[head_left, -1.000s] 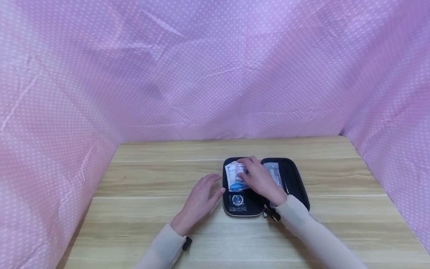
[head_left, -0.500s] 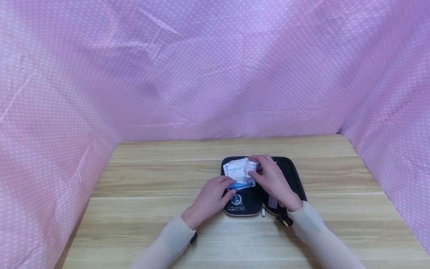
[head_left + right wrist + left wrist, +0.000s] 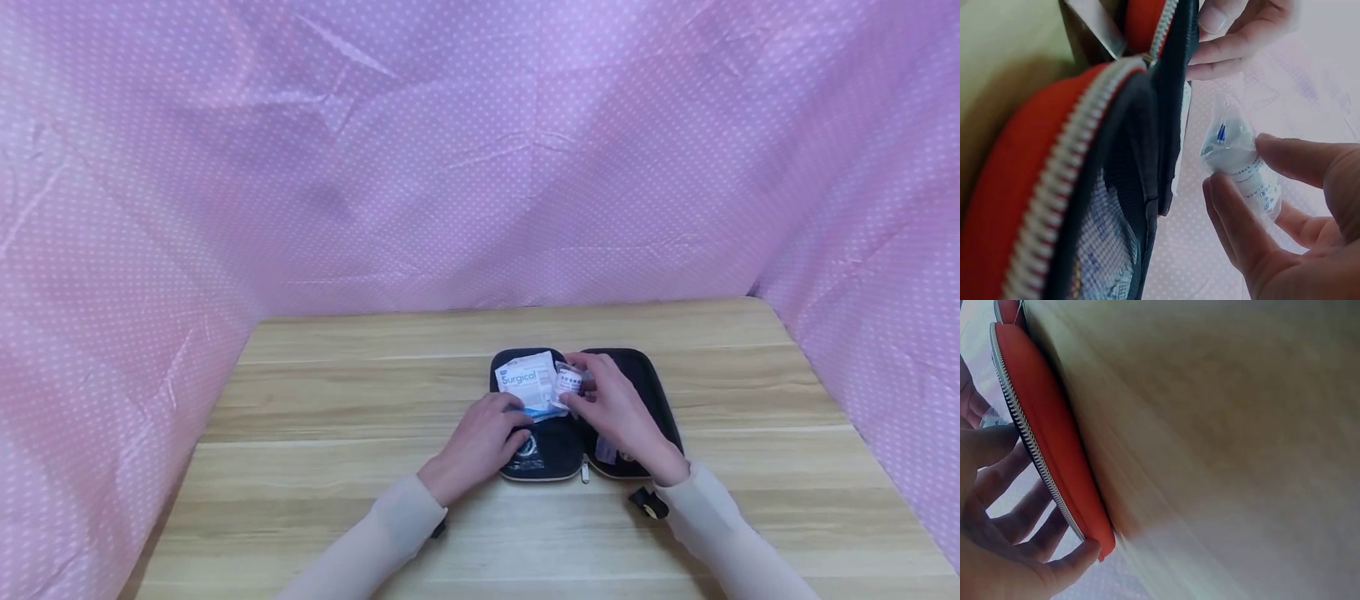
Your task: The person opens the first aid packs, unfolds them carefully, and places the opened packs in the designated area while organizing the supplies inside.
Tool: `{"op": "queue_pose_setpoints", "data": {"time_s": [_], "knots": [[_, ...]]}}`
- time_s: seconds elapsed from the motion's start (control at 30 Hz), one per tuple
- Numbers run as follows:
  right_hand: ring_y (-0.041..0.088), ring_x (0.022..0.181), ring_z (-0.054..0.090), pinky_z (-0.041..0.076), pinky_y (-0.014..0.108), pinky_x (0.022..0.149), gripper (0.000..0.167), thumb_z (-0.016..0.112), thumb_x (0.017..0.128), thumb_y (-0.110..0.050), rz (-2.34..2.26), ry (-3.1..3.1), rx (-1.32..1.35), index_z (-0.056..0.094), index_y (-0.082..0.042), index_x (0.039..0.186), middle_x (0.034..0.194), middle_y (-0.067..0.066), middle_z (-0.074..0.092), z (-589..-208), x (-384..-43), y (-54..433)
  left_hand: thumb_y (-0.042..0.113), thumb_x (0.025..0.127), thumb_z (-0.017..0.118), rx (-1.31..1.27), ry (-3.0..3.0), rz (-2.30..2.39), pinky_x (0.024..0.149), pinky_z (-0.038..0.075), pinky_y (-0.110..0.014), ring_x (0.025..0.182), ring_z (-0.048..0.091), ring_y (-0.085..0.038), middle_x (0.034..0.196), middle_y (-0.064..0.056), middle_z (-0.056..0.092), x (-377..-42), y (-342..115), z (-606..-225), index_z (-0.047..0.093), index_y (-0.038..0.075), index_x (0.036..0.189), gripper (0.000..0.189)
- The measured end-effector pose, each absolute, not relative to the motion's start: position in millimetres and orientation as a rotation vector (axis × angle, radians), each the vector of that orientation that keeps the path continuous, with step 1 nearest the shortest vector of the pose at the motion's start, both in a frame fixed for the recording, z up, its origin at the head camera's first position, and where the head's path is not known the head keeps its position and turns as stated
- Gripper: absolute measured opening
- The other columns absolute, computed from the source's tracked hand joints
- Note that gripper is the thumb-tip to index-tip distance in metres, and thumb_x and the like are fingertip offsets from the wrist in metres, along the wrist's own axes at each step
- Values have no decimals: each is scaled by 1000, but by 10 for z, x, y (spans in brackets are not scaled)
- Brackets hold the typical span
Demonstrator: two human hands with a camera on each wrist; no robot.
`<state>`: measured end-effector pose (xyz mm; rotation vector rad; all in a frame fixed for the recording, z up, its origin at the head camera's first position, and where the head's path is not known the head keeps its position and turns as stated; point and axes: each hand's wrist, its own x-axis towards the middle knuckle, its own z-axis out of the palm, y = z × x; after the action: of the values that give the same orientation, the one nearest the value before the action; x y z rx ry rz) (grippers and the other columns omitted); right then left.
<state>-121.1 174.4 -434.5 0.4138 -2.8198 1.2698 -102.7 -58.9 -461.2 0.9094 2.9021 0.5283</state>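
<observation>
A zippered case (image 3: pixel 558 437) lies spread open on the table, black inside and red outside. In its left half sits a flat white packet (image 3: pixel 525 377) printed "Surgical". My right hand (image 3: pixel 618 408) pinches a small plastic-wrapped roll (image 3: pixel 1241 165) with blue print between thumb and fingers, above the middle of the case. My left hand (image 3: pixel 480 437) lies over the left half's near-left edge, fingertips at the packet's lower edge. In the left wrist view its fingers are spread along the zippered rim. A clear-wrapped item with a round shape (image 3: pixel 529 457) is partly hidden by this hand.
A mesh pocket (image 3: pixel 1107 240) with wrapped contents lines the case's right half. The zipper pull (image 3: pixel 585 472) hangs at the near side between the halves. The wooden table (image 3: pixel 337 392) is bordered by pink dotted cloth (image 3: pixel 480 208) at the back and sides.
My right hand has drawn the small wrapped roll rightward, off the "Surgical" packet. My left hand has moved right, from beside the case onto its left half.
</observation>
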Motion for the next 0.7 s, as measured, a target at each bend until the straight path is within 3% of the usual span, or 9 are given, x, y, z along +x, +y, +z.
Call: {"op": "queue_pose_setpoints", "data": {"time_s": [0.33,0.7], "knots": [[22,93,63,57,34,76,53,83,89,-9,1222,-2785,488,58,-1,135,121,14,60,-4395,-1198,1678,23,101,69,935,2934,604,88,52,-35,98,62,-16,103,3,72,-1059,-587,-4629,80,16,105,13],[18,91,66,59,35,77,43,83,88,-6,1184,-2826,536,59,-1,124,113,11,61,-4501,-1249,1599,22,99,71,875,2905,656,84,52,-33,93,64,-15,96,3,74,-1082,-560,-4639,81,15,104,12]]}}
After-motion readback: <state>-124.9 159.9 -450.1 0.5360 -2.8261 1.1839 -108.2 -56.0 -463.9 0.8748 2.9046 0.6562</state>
